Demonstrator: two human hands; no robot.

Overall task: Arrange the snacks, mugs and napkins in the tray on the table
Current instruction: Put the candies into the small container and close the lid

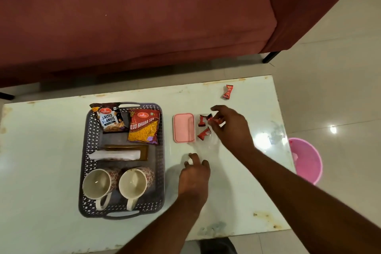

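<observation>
Left hand (193, 175) — forearm bare, reaching forward from the lower edge, palm down, fingers (194, 158) loosely spread and slightly curled, nothing held. Right hand (232, 128) — arm bare, extended diagonally from the lower right corner and farther forward than the left, wrist bent downward, thumb and fingertips (214, 123) pinched together on a small red wrapped piece, index finger raised and pointing left.

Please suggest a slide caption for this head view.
Right hand drops a red wrapped candy into a clear plastic box beside the grey perforated tray.
</observation>
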